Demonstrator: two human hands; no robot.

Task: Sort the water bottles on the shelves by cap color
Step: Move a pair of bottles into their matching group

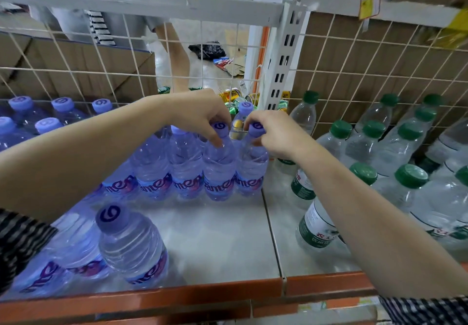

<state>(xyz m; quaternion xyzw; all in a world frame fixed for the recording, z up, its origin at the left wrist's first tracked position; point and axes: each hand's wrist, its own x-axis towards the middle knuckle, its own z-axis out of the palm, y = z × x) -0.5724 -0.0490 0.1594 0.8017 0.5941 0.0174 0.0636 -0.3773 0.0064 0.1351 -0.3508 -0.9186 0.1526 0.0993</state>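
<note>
Two neighbouring bottles stand on the shelf [215, 236]: left hand [202, 114] pinches the purple-capped bottle [219, 170] at its neck, right hand [276, 134] grips the next bottle [251, 167] by its cap; labels [157, 185] partly read "ame".

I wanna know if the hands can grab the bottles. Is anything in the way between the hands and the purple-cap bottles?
Nothing visible is in the way. The left hand pinches one purple bottle at its neck, and the right hand grips the end bottle right beside it, just under the cap.
</note>
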